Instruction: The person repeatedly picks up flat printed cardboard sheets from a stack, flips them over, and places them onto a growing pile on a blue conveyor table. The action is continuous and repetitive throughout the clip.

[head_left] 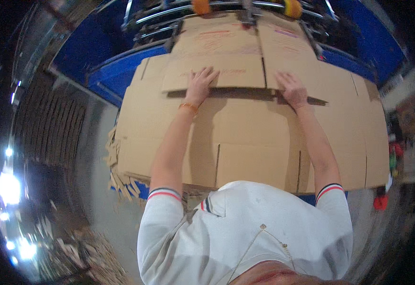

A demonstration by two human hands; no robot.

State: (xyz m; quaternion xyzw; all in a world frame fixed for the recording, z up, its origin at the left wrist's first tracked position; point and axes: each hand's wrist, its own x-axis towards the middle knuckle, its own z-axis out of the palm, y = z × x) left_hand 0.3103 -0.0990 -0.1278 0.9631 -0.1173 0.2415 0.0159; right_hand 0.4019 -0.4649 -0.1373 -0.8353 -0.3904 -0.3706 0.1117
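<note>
Both hands (200,85) (290,88) on top sheet (217,71), atop stack (250,137).

We see plain tan-brown cardboard sheets (245,137) stacked under our hands, with faint reddish printing on the upper sheet (217,71) beyond them. Around the stack, the machine frame (108,71) is bright blue, and past the far edge of the cardboard sit two orange-yellow rollers (201,5) on silver-grey rails. On our left wrist there is a thin orange band (188,107). Our shirt (245,228) is off-white, its sleeve cuffs (164,193) striped in navy and red. Right of the stack, a small red object (381,203) shows against the grey floor (93,190).
</note>
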